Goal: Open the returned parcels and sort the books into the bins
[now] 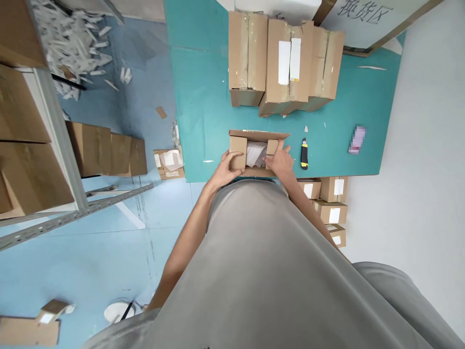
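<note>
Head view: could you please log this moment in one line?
left hand: on left flap of open brown cardboard box | right hand: on its right flap | inside: white material | yellow-black utility knife: on green table

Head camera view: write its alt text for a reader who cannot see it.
A person's left hand and right hand touch the end flaps of an open cardboard box at the near edge of a green table, with white material visible inside. A black-and-yellow cutter lies to the box's right, and three taped cartons stand farther back.
</note>
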`<act>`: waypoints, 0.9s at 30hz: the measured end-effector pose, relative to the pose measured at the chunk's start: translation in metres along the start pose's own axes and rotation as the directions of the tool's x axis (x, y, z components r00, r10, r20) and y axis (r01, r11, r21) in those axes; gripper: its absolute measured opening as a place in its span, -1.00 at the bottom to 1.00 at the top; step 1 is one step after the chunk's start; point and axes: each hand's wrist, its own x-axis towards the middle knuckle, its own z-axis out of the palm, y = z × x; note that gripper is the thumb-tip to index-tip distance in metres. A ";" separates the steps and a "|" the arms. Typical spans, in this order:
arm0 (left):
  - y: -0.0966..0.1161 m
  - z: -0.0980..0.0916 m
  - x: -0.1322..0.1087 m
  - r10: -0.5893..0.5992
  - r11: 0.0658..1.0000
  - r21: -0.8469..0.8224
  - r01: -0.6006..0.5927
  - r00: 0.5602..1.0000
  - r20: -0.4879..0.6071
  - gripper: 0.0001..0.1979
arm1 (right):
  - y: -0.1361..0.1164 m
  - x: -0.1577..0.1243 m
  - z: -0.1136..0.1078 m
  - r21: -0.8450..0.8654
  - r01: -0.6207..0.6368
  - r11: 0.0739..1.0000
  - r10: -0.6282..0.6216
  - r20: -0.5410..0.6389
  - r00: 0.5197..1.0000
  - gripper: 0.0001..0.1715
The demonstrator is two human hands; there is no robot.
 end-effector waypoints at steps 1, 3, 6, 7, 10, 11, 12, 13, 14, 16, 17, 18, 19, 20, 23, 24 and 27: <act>0.000 0.000 -0.001 -0.010 1.000 -0.014 0.010 0.999 0.032 -0.14 | -0.004 -0.003 0.002 -0.030 0.000 1.000 0.000 0.004 1.000 0.03; 0.000 0.002 -0.003 -0.048 0.997 -0.062 0.053 0.996 0.081 0.18 | -0.006 -0.009 0.003 -0.048 0.006 0.999 -0.005 0.023 1.000 -0.03; 0.004 0.010 -0.002 -0.076 0.995 -0.065 0.080 0.996 0.055 0.39 | 0.009 -0.015 -0.003 0.035 0.036 0.999 -0.038 0.040 0.999 -0.26; 0.006 0.014 0.001 -0.081 0.995 -0.057 0.082 0.996 0.027 0.40 | 0.017 -0.017 -0.006 0.078 0.064 0.995 -0.067 0.034 0.997 -0.37; 0.012 0.024 0.012 -0.086 0.996 -0.007 0.086 0.993 -0.078 0.36 | 0.039 -0.018 -0.015 0.187 0.169 0.968 -0.170 -0.013 0.985 -0.49; 0.014 0.027 0.017 -0.079 0.997 0.016 0.081 0.991 -0.112 0.35 | 0.043 -0.017 -0.018 0.202 0.185 0.962 -0.182 -0.030 0.983 -0.48; 0.016 0.028 0.021 -0.065 0.997 0.042 0.071 0.988 -0.138 0.34 | 0.044 -0.016 -0.020 0.202 0.181 0.962 -0.177 -0.041 0.983 -0.46; 0.018 0.028 0.026 -0.045 0.996 0.071 0.056 0.987 -0.155 0.34 | 0.042 -0.015 -0.022 0.186 0.162 0.969 -0.156 -0.048 0.987 -0.41; 0.021 0.028 0.030 -0.022 0.994 0.103 0.039 0.987 -0.162 0.33 | 0.037 -0.013 -0.023 0.156 0.133 0.979 -0.127 -0.050 0.991 -0.32; 0.028 0.026 0.035 0.007 0.984 0.177 0.020 0.988 -0.154 0.32 | 0.023 -0.010 -0.025 0.073 0.068 0.995 -0.065 -0.046 0.997 -0.14; 0.032 0.026 0.036 0.003 0.976 0.217 0.029 0.989 -0.147 0.30 | 0.014 -0.008 -0.025 0.032 0.039 0.999 -0.038 -0.044 0.998 -0.08; 0.037 0.026 0.037 -0.016 0.964 0.259 0.054 0.989 -0.148 0.28 | 0.005 -0.007 -0.025 -0.003 0.016 1.000 -0.017 -0.044 0.999 -0.03; 0.042 0.028 0.038 -0.044 0.949 0.303 0.092 0.986 -0.162 0.27 | -0.004 -0.006 -0.025 -0.030 -0.001 1.000 0.000 -0.045 0.999 0.00; 0.048 0.030 0.039 -0.071 0.929 0.344 0.134 0.979 -0.189 0.27 | -0.012 -0.005 -0.024 -0.049 -0.016 0.999 0.013 -0.048 0.999 0.00; 0.063 0.039 0.045 -0.086 0.868 0.448 0.215 0.953 -0.290 0.24 | -0.025 -0.003 -0.023 -0.063 -0.040 0.997 0.036 -0.066 0.997 -0.05; 0.067 0.042 0.048 -0.070 0.854 0.473 0.216 0.949 -0.308 0.19 | -0.025 -0.003 -0.024 -0.060 -0.045 0.997 0.040 -0.068 0.997 -0.07; 0.070 0.042 0.054 -0.001 0.862 0.484 0.153 0.954 -0.299 0.04 | -0.013 -0.003 -0.029 -0.040 -0.029 0.999 0.026 -0.066 0.997 -0.18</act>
